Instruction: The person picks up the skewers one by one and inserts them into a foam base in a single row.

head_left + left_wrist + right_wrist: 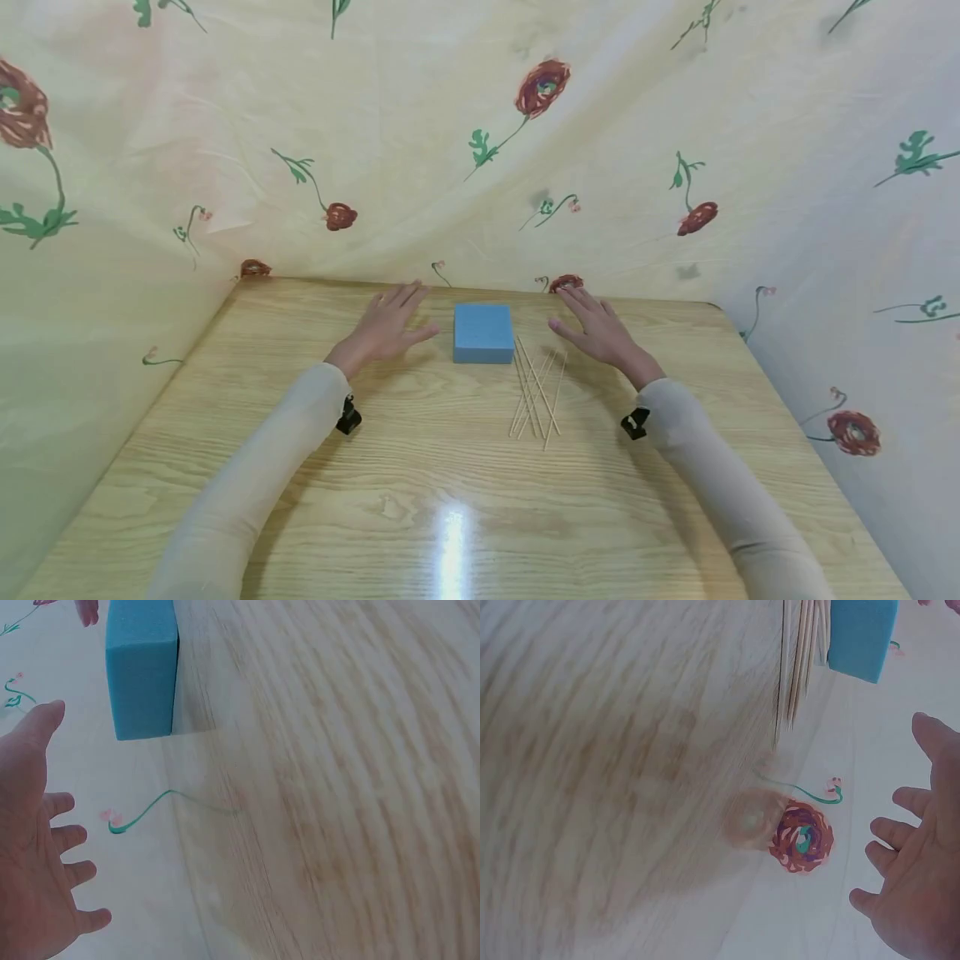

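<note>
A blue foam block (483, 333) lies flat near the back of the wooden table, between the two hands. Several thin wooden sticks (536, 396) lie crossed in a loose bunch at its right front. To the left of the block is my left hand (384, 327), fingers spread and thumb toward the block, holding nothing. My right hand (600, 331) is on the other side, beyond the sticks, its fingers likewise extended with nothing in them. In the left wrist view, a gap separates the thumb from the block (142, 682). The right wrist view shows the stick ends (799, 667) beside the block.
A wood-grain table (390, 500) extends toward me, with a bright light reflection near its front. Floral cloth (420, 150) hangs behind it and along both sides. Each sleeved wrist carries a small black camera mount (348, 415).
</note>
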`<state>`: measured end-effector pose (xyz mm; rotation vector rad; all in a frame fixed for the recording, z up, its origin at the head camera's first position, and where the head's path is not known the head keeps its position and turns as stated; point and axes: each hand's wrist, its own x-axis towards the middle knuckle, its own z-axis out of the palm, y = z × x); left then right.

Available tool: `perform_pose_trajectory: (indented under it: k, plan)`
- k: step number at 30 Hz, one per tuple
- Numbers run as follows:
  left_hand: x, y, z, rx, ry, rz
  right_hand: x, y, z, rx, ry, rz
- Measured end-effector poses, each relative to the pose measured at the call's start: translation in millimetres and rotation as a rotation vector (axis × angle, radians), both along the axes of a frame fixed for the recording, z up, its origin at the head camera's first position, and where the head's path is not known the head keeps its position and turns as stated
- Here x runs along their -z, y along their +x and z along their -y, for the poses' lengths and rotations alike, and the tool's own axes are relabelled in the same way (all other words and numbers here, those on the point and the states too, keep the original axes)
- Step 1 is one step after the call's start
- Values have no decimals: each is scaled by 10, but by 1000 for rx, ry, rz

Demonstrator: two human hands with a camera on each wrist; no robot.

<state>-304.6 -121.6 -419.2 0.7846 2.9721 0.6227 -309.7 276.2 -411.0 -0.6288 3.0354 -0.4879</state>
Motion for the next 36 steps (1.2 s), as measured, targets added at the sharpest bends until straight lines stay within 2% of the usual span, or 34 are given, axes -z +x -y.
perform_pose_trajectory:
  k: [5,10,17,21,30,36]
  plan:
    - [8,-18,-29,29,91,79,-19,2,4,-40,-1,-23]
    - [31,-36,-80,51,198,157,-52,34,33,-112,-31,-31]
    - [116,-70,-160,101,384,292,-87,123,100,-210,-29,20]
    - [154,-90,-215,104,412,296,-78,171,149,-257,-18,24]
    - [212,-113,-317,90,457,282,0,234,257,-375,24,-66]
    - [241,-142,-373,111,482,297,52,238,321,-422,37,-78]
